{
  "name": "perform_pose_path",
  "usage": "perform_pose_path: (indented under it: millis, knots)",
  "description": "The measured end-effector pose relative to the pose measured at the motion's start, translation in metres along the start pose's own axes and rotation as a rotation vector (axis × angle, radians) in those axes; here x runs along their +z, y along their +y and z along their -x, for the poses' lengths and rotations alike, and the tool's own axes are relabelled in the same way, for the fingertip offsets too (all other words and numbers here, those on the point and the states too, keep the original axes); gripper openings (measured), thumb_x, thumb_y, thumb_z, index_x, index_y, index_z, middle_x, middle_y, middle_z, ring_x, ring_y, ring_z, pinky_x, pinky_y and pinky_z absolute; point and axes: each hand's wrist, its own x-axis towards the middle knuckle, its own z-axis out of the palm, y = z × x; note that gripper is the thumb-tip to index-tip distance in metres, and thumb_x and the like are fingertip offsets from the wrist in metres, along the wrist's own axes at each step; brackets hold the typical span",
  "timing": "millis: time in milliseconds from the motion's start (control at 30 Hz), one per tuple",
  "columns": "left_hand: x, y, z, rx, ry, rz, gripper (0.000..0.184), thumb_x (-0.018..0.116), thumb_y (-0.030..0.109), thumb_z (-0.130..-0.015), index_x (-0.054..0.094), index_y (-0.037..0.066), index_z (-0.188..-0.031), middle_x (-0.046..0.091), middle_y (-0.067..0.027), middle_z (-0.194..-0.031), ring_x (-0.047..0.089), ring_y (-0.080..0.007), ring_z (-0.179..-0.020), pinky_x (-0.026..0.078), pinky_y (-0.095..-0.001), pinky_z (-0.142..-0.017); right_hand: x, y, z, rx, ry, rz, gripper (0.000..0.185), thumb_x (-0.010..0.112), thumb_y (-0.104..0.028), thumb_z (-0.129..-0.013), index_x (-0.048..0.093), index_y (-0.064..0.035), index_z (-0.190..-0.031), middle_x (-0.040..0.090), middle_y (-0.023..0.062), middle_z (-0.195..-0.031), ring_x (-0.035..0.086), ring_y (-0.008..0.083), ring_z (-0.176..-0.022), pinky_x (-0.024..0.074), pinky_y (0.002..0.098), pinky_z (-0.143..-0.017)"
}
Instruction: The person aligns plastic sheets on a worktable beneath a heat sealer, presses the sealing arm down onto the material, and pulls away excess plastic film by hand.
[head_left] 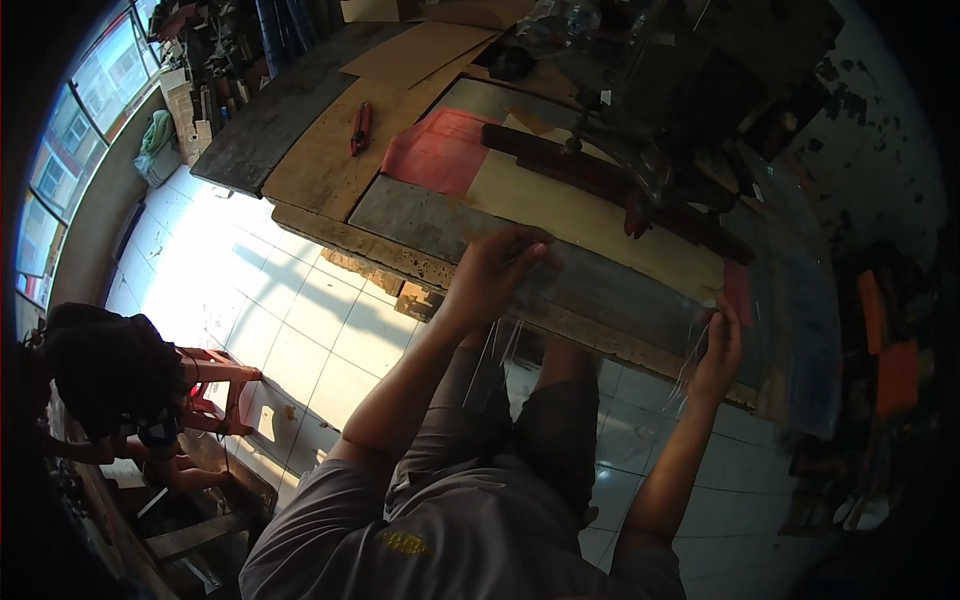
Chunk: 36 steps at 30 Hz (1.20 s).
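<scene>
Across the counter (318,155), a cream strip (585,212) lay nearly flat, with red fabric (435,150) showing at its left end and a smaller red piece (737,285) at its right. A long dark bar (540,155) passed over the strip, perhaps to keep it flat and aligned. The left hand (495,268) hovered around the strip's near edge, its fingers curled and somewhat blurred; whether they touched or pinched anything could not be told. The right hand (718,350) was at the near right corner, just beside the smaller red piece, its fingers bent upward toward that corner, probably to steady or guide it; their grip was unclear. Most of the strip thus lay between the two hands and beyond their fingers. Thin pale strands (690,362) hung beside the right hand. Farther left, a red utility knife (361,128) rested within reach, well apart from the fingers.
</scene>
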Motion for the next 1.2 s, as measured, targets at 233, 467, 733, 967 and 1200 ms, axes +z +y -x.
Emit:
perform_pose_path:
  millis: [233,467,733,967,1200]
  knots:
    - [0.000,-0.003,0.001,-0.008,0.001,0.012,0.029,0.062,0.021,-0.108,0.070,-0.006,-0.119,0.080,-0.0113,-0.096,0.075,-0.0143,-0.099,0.055,-0.0306,-0.092,-0.006,0.007,-0.001,-0.006,-0.059,0.002,0.037,0.062,-0.029,-0.109,0.067,-0.0011,-0.132,0.065,0.0005,-0.099,0.060,0.0101,-0.096,0.0444,0.0274,-0.090]
    - [0.001,0.001,0.003,-0.026,0.036,0.015,0.028,0.061,0.020,-0.108,0.070,-0.004,-0.118,0.081,-0.0086,-0.093,0.068,-0.0083,-0.082,0.053,-0.0255,-0.076,-0.004,-0.009,-0.001,-0.022,-0.130,0.008,0.029,0.062,-0.019,-0.108,0.068,-0.0022,-0.131,0.069,0.0018,-0.105,0.062,0.0093,-0.097,0.0467,0.0260,-0.089]
    - [0.000,-0.009,0.002,-0.035,0.071,0.061,0.026,0.060,0.019,-0.108,0.070,-0.003,-0.118,0.080,-0.0099,-0.092,0.070,-0.0107,-0.086,0.052,-0.0265,-0.078,-0.016,-0.052,-0.015,-0.405,-0.389,0.404,0.025,0.069,-0.014,-0.102,0.073,-0.0048,-0.125,0.072,0.0072,-0.110,0.068,0.0167,-0.101,0.0516,0.0308,-0.092]
    - [-0.001,0.002,0.003,-0.066,0.083,0.031,0.026,0.060,0.018,-0.108,0.070,-0.004,-0.118,0.080,-0.0126,-0.093,0.076,-0.0144,-0.094,0.056,-0.0288,-0.087,-0.013,-0.069,-0.027,-0.415,-0.542,0.409,0.025,0.072,-0.007,-0.099,0.076,-0.0058,-0.123,0.073,0.0087,-0.112,0.070,0.0189,-0.103,0.0551,0.0319,-0.090]
    - [-0.002,-0.008,0.002,-0.026,0.089,0.101,0.027,0.060,0.018,-0.109,0.070,-0.005,-0.117,0.080,-0.0127,-0.093,0.075,-0.0139,-0.094,0.056,-0.0283,-0.087,-0.015,-0.069,-0.026,-0.453,-0.567,0.326,0.030,0.070,0.005,-0.094,0.077,-0.0055,-0.121,0.074,0.0076,-0.115,0.071,0.0195,-0.099,0.0618,0.0302,-0.087]
